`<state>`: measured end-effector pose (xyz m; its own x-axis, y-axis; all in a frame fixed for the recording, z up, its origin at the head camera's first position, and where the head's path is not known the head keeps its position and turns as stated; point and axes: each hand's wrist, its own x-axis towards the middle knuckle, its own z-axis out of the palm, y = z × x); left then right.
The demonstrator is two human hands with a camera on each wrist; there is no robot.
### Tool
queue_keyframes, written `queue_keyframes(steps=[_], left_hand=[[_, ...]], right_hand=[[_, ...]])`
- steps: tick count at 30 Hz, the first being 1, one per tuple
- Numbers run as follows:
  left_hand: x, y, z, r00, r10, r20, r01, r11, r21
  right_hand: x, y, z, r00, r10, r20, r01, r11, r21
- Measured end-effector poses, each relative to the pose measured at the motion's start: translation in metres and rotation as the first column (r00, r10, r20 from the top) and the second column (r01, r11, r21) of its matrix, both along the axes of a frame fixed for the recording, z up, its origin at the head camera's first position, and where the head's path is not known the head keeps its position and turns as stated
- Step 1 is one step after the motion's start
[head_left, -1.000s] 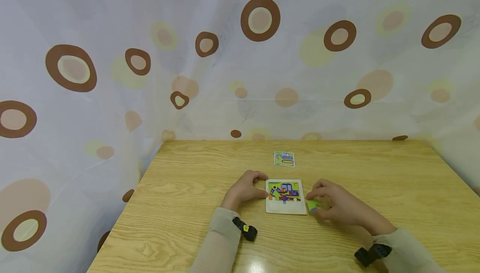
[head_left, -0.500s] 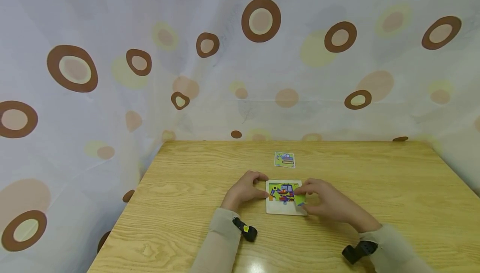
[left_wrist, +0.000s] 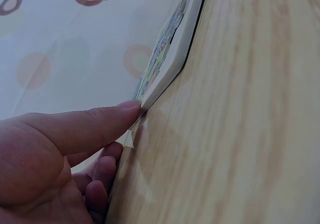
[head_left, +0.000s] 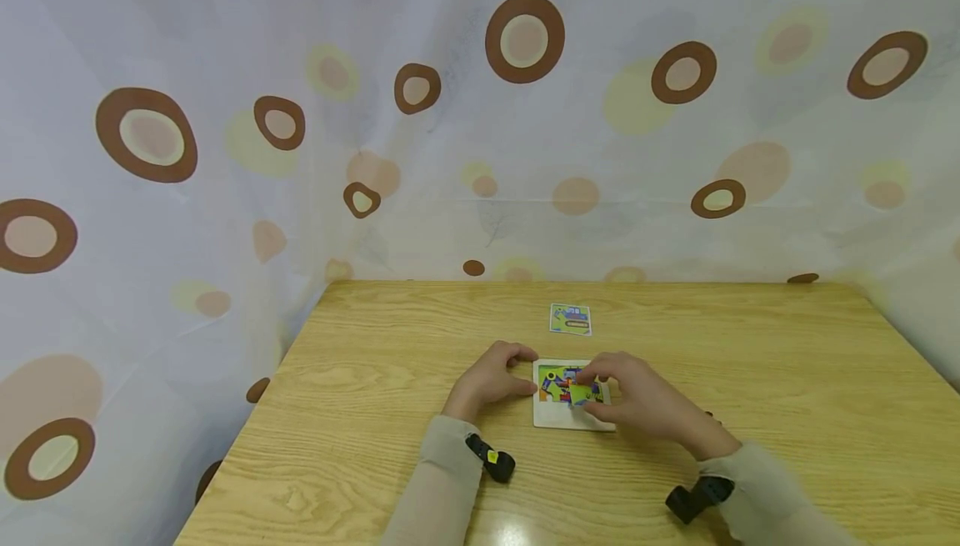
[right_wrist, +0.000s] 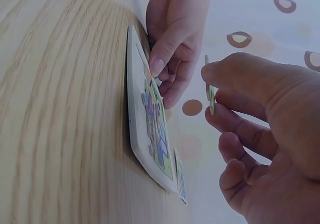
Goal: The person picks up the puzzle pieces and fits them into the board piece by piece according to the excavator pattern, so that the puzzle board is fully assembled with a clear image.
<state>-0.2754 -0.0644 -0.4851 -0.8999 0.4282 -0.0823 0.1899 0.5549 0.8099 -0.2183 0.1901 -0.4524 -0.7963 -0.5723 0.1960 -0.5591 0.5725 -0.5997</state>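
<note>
A white puzzle board (head_left: 555,418) lies flat on the table, its upper part filled with pieces showing a blue and purple excavator and its lower strip bare white. My left hand (head_left: 489,377) holds the board's left side, thumb (left_wrist: 100,124) against the edge and index finger at the far left corner. Between thumb and fingers, my right hand (head_left: 648,400) pinches a green puzzle piece (head_left: 580,394) over the board. In the right wrist view, a gap shows between this piece and the board. The right hand and piece hide part of the picture.
A small picture card (head_left: 570,319) with the same excavator lies on the table beyond the board. The wooden table (head_left: 390,338) reaches back to a patterned curtain (head_left: 450,154). Both wrists wear black straps with cameras.
My right hand has picked up the green puzzle piece from beside the board and carried it left over the board. My left hand has stayed at the board's left side.
</note>
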Motion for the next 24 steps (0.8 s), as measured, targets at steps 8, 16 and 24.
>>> queue_keyframes(steps=[8,16,24], left_hand=[[-0.001,0.0,0.0,1.0,-0.005,-0.012,0.004,1.0,-0.017],[0.0,0.0,0.002,1.0,-0.005,-0.009,0.005,1.0,-0.012],[0.0,-0.001,0.0,1.0,-0.01,-0.016,0.01,1.0,-0.014]], right_hand=[[-0.003,-0.011,-0.002,1.0,0.006,-0.028,-0.007,1.0,-0.022],[-0.005,-0.02,-0.005,0.999,0.03,-0.023,-0.03,0.999,-0.033],[-0.009,-0.029,-0.015,0.997,0.069,0.018,-0.068,0.997,-0.044]])
